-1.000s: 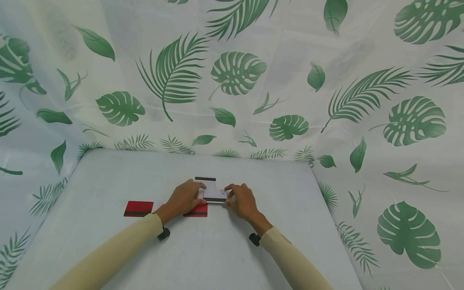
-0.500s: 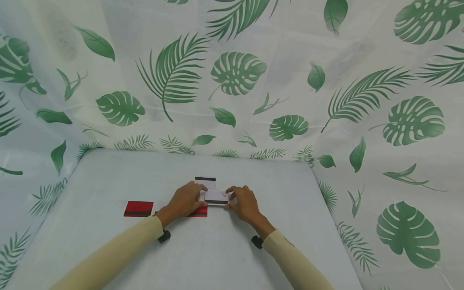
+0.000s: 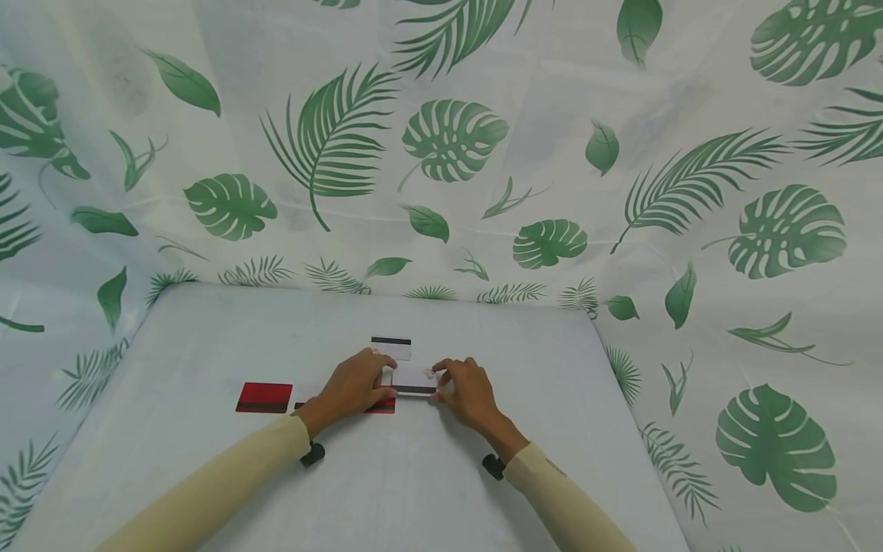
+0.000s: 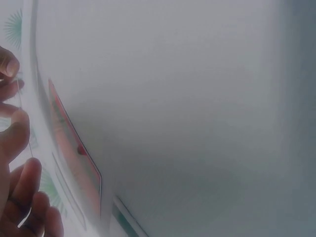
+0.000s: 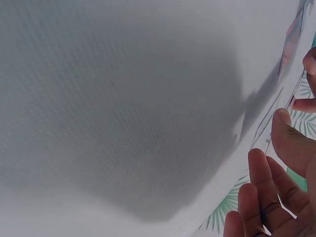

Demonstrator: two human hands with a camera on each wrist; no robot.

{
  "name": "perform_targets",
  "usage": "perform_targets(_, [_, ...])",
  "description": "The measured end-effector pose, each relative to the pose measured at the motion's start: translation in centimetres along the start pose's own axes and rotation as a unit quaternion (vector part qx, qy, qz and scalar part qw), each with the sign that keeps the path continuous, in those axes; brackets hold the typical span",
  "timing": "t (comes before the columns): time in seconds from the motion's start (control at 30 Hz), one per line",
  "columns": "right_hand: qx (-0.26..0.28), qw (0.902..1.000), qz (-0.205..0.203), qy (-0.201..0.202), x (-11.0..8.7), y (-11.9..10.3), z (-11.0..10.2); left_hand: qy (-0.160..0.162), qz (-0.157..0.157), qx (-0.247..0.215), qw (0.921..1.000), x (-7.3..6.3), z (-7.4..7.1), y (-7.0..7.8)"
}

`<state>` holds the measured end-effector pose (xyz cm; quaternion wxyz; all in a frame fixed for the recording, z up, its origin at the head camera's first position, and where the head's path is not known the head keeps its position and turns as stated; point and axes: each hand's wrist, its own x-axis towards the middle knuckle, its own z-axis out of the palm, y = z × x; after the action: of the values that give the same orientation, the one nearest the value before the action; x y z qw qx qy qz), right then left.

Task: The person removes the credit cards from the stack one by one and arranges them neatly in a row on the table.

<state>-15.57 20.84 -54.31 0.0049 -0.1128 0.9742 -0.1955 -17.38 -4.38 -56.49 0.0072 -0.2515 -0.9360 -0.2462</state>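
Both hands pinch opposite short edges of a white card (image 3: 414, 379) with a black stripe along its near side. My left hand (image 3: 350, 383) has the left edge between thumb and fingers, and my right hand (image 3: 471, 391) grips the right edge. Just behind it lies another white card (image 3: 392, 349), its stripe at the far side. A red card (image 3: 382, 406) shows partly below my left thumb. In the left wrist view a reddish reflective card (image 4: 74, 148) lies near my left hand (image 4: 22, 197). The right wrist view shows the fingers of my right hand (image 5: 276, 192) curled at the card's edge.
A red card (image 3: 264, 397) with a dark stripe lies left of my left hand. Part of another card (image 3: 300, 407) shows by the left wrist. The white table (image 3: 441, 483) meets a leaf-patterned sheet (image 3: 552, 138) behind and at both sides.
Both hands have drawn the white card slightly toward me and to the right. More of the white card behind it shows. The cards on the table stay put.
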Motion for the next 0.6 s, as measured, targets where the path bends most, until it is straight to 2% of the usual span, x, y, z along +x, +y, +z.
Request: perform_targets(0.6, [-0.001,1.0,-0.007,0.001,-1.2,0.1,0.0,0.008,0.021,-0.002,0.9997,-0.7,0.5,0.3])
